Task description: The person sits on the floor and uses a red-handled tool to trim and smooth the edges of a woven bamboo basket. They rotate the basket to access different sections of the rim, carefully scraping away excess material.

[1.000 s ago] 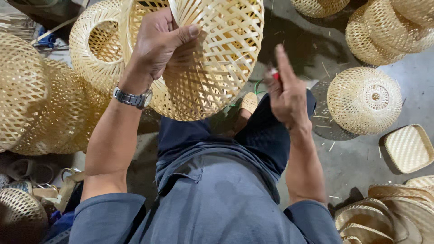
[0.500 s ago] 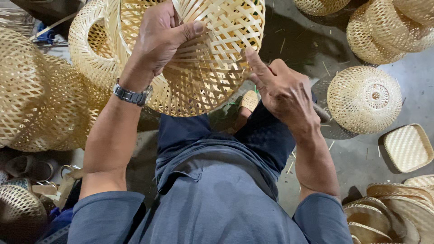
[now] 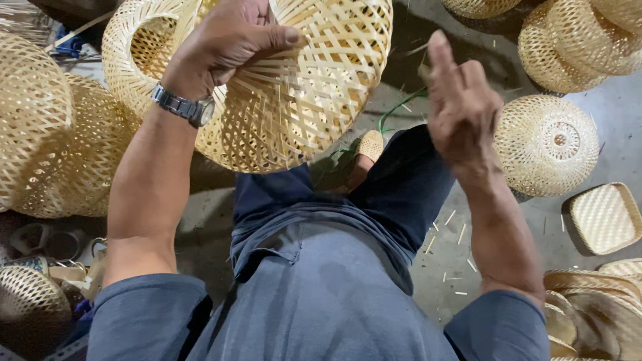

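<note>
My left hand, with a metal watch on its wrist, grips the upper side of a dome-shaped, open-weave bamboo basket held up over my lap. Loose strip ends stick out along the basket's lower edge. My right hand is raised to the right of the basket and apart from it, its back towards me and its fingers together pointing up. Whether it holds anything is hidden.
More woven bamboo domes lie around: a stack at the left, one at the right, others at the top right. A rectangular woven tray and flat woven pieces are at the right. Bamboo scraps litter the concrete floor.
My right hand reached to the basket's edge half a second ago, then pulled back to the right and upward. My left hand kept its grip and the basket turned slightly.
</note>
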